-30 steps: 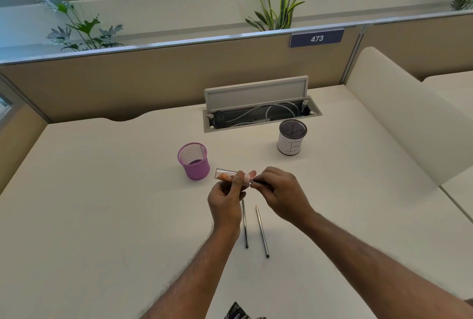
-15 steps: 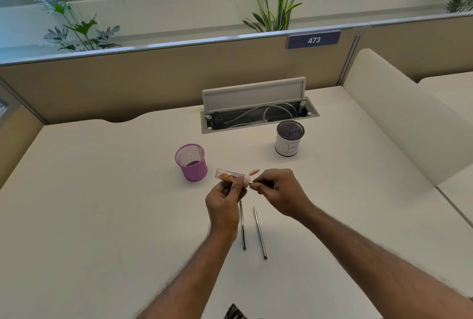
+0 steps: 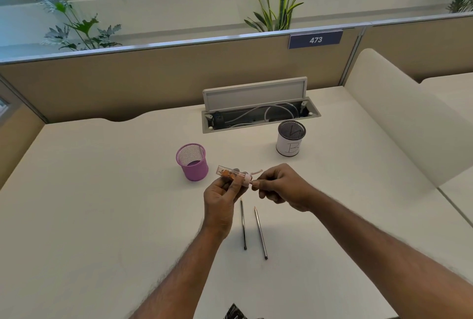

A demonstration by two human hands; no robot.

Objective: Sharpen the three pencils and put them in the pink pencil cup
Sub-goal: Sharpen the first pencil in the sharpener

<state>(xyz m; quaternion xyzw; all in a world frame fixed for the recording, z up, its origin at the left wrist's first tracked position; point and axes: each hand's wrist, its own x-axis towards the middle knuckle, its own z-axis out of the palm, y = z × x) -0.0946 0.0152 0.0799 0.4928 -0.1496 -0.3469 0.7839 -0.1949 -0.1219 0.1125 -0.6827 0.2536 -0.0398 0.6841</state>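
My left hand (image 3: 221, 201) holds a clear tube-shaped sharpener (image 3: 231, 173) with orange shavings inside and a pink cap end. My right hand (image 3: 282, 187) is closed on a pencil whose tip goes into the sharpener's pink end; the pencil is almost fully hidden in my fist. Two dark pencils lie side by side on the desk below my hands, the left pencil (image 3: 243, 225) and the right pencil (image 3: 260, 233). The pink mesh pencil cup (image 3: 192, 162) stands upright just left of the sharpener, with no pencils showing in it.
A white cup marked "B" (image 3: 290, 139) stands to the back right. An open cable tray (image 3: 258, 114) sits in the desk behind both cups. A beige partition (image 3: 128, 75) bounds the back, and a white divider panel (image 3: 399, 114) rises on the right.
Both hands stay together at the sharpener; my right hand's grip has shifted slightly at the pink end. The two pencils on the desk have not moved.
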